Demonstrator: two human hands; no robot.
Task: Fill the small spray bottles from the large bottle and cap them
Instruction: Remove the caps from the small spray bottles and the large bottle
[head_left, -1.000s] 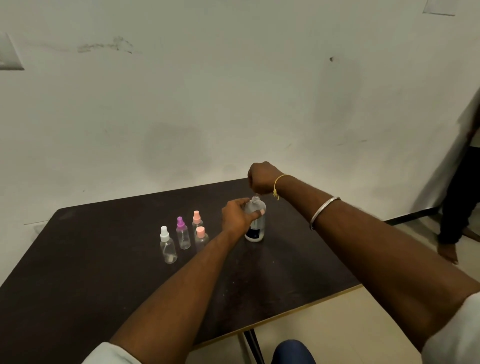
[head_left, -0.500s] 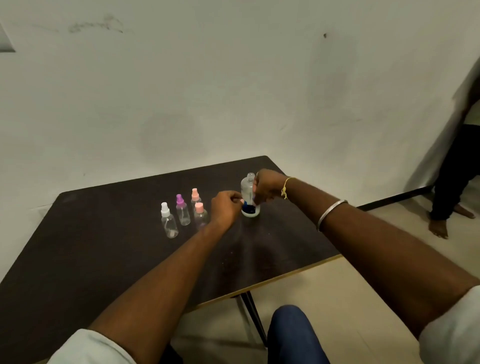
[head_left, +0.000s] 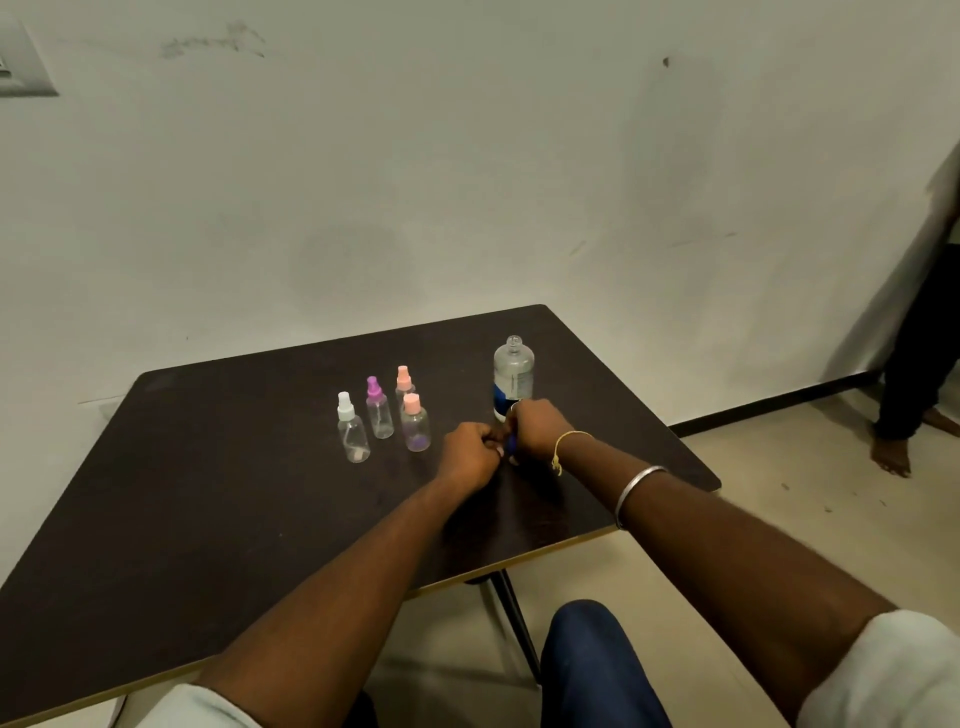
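The large clear bottle (head_left: 513, 371) stands upright on the dark table (head_left: 208, 493) with its neck uncapped. Just in front of it my two hands meet. My right hand (head_left: 537, 434) is closed around a small blue cap (head_left: 511, 443). My left hand (head_left: 470, 452) is curled, its fingertips up against the cap. To the left stand several small spray bottles, all capped: a white-topped one (head_left: 353, 434), a purple-topped one (head_left: 378, 413), a pink-topped one at the back (head_left: 404, 382) and a pink-topped one in front (head_left: 414, 426).
The table's right corner (head_left: 711, 483) and its front edge lie close to my right forearm. Another person's leg and bare foot (head_left: 893, 457) stand on the floor at the far right. My knee (head_left: 592, 660) shows below the table edge.
Both hands have left the large bottle and dropped to the table in front of it, coming together around the blue cap. The bottle now stands free and uncapped.
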